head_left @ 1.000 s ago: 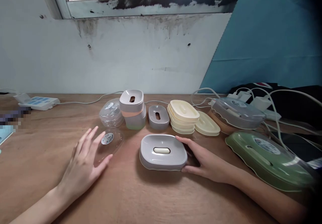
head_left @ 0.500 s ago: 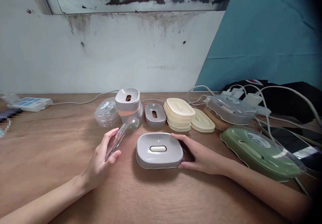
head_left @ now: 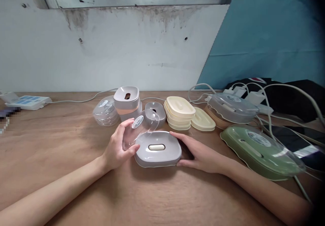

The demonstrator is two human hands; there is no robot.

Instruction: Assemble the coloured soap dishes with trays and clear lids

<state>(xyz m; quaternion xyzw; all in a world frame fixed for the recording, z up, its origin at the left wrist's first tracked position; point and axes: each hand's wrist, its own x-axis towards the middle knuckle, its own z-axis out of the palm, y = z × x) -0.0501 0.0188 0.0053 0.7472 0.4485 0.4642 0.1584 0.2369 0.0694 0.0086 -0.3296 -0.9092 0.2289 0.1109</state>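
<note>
My left hand (head_left: 119,144) is closed on a clear plastic lid (head_left: 129,138) with a round printed sticker. The lid is tilted, and its right part overlaps the left end of a grey soap box (head_left: 162,156) in the view; whether they touch I cannot tell. A cream piece (head_left: 156,147) shows through the box's oval slot. My right hand (head_left: 196,153) grips the right end of that box, thumb on the near side and fingers at the far corner. The box lies flat on the wooden table.
Behind stand stacked clear lids (head_left: 105,112), stacked grey trays (head_left: 127,99), another grey tray (head_left: 154,109) and stacked cream pieces (head_left: 179,112). One cream piece (head_left: 203,119) lies beside them. At right are a green lidded box (head_left: 261,155), a clear-lidded box (head_left: 232,107), cables and phones.
My left hand has moved right with the clear lid, turning it so its sticker shows, and the lid now overlaps the grey box in view. My right hand keeps its hold.
</note>
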